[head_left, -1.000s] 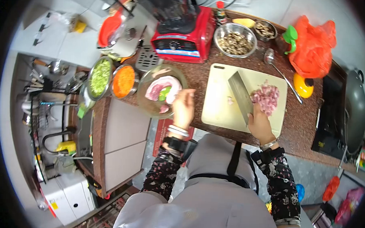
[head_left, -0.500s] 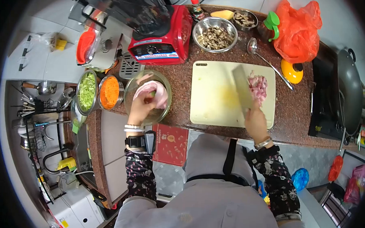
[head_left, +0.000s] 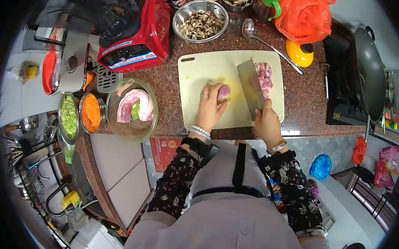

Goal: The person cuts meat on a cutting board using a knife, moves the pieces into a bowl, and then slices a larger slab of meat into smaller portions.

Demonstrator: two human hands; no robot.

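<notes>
A cream cutting board [head_left: 200, 111] lies in front of me on the counter. On its left half my left hand [head_left: 210, 108] is closed round a small pinkish-purple piece of meat [head_left: 223, 92], which rests on the board. My right hand [head_left: 268, 126] grips a cleaver [head_left: 251, 84] by its handle, the broad blade slanting up and left across the board. Cut meat pieces [head_left: 264, 78] are heaped just right of the blade. To the left stands a glass bowl [head_left: 151, 130] with a pale pink slab of meat [head_left: 140, 99] and something green inside.
Bowls of shredded carrot [head_left: 91, 113] and chopped greens [head_left: 69, 119] stand at the left. Behind the board are a red blender [head_left: 157, 29], a metal bowl of chopped mushrooms [head_left: 201, 26], a ladle [head_left: 274, 46] and an orange bag [head_left: 304, 18]. A wok [head_left: 366, 74] sits at the right.
My left hand has moved right from the glass bowl to the board and now holds a piece of meat. The cleaver stays in my right hand beside the cut meat. The view has shifted.
</notes>
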